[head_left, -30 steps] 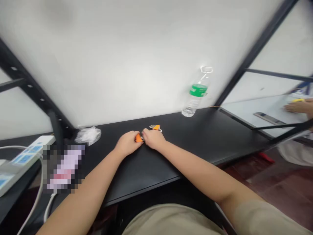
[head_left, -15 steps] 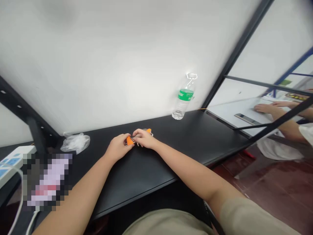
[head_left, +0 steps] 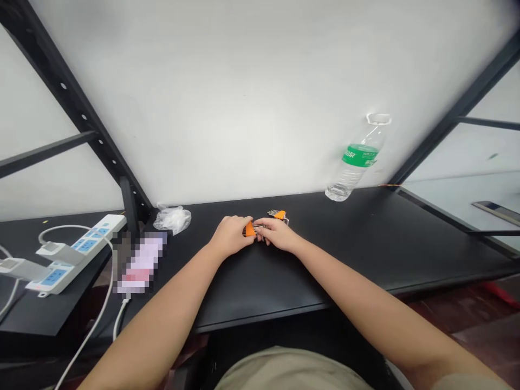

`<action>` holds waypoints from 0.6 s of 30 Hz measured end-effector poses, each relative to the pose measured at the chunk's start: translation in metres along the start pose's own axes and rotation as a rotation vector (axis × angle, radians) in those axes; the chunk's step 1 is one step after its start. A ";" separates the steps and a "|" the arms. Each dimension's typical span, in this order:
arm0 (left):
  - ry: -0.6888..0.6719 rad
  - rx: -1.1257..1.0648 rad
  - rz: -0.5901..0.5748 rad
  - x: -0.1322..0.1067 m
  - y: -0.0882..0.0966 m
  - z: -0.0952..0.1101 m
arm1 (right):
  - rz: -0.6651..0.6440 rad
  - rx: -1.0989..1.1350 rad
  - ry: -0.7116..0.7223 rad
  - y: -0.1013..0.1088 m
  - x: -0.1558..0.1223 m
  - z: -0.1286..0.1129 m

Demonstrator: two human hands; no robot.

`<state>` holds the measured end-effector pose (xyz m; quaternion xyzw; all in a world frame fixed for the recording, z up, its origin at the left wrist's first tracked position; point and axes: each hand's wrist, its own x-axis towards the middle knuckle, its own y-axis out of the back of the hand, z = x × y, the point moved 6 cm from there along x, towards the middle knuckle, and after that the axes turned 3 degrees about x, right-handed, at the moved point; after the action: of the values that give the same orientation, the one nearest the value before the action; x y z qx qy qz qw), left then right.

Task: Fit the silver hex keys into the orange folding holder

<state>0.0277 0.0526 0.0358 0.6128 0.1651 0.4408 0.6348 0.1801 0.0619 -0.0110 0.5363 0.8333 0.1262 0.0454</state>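
Observation:
My left hand (head_left: 231,236) is closed around a small orange piece with metal parts (head_left: 249,230), just above the black tabletop (head_left: 260,287). Thumb and fingers of my right hand (head_left: 281,234) pinch thin silver metal at its right side; the fingers partly hide this. Just behind my right hand lies a second orange piece (head_left: 279,214), with a row of slim metal rods on its left and a silver loop at its right. Both pieces are too small to name their exact kind.
A clear water bottle (head_left: 352,167) with a green label stands against the wall. A crumpled plastic bag (head_left: 173,219) lies at the back left. Nearer are a blurred-out phone (head_left: 142,262) on a white cable and a white power strip (head_left: 87,246). Black metal frames (head_left: 93,127) flank the table.
The view has swung left, so things appear further right and more of the power strip shows. The second orange piece is less covered by my right hand. Both hands stay together at the first piece.

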 end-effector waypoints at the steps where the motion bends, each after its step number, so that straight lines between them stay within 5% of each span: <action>1: -0.007 0.037 -0.003 0.001 0.000 0.000 | 0.022 0.005 -0.015 0.001 0.001 0.001; 8: 0.000 0.204 -0.033 0.002 0.002 -0.021 | 0.173 -0.107 -0.105 0.021 0.000 0.004; 13: 0.123 0.159 -0.005 -0.001 0.006 -0.042 | 0.080 -0.447 -0.095 0.023 -0.004 -0.001; 18: 0.143 0.044 0.045 -0.003 0.002 -0.035 | 0.113 -0.832 -0.064 0.027 -0.005 -0.004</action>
<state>-0.0005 0.0723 0.0300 0.5971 0.2059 0.4937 0.5977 0.2050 0.0670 -0.0010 0.5208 0.6786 0.4377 0.2769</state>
